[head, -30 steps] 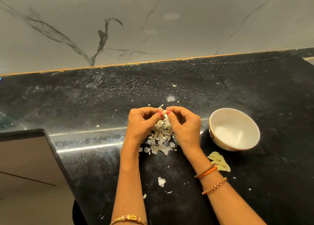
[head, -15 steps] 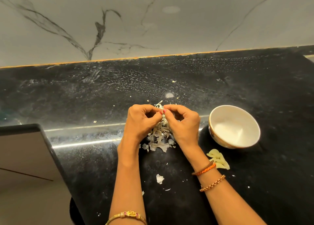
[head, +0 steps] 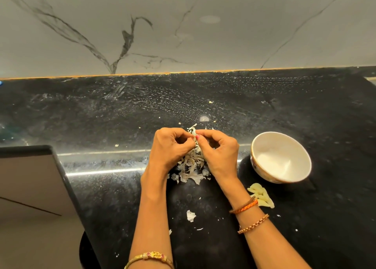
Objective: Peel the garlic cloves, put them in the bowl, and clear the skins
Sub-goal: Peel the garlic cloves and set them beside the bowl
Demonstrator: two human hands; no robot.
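Unmoved, both hands (head: 196, 146) pinch a garlic clove (head: 195, 136) above the skins (head: 191, 166).

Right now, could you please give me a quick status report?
Left hand and right hand pinch one garlic clove above papery skins. White ceramic bowl empty; pale peeled cloves beside it.

Materials and finishes, as observed.
Surface (head: 264, 110): polished black stone, glossy, streaked with dried smears. Wall (head: 183, 24): pale veined marble, satin. Bowl (head: 281, 180): glazed ceramic, smooth white interior. Skins (head: 191, 165): thin, papery, matt. Peeled cloves (head: 261, 195): smooth, slightly waxy.
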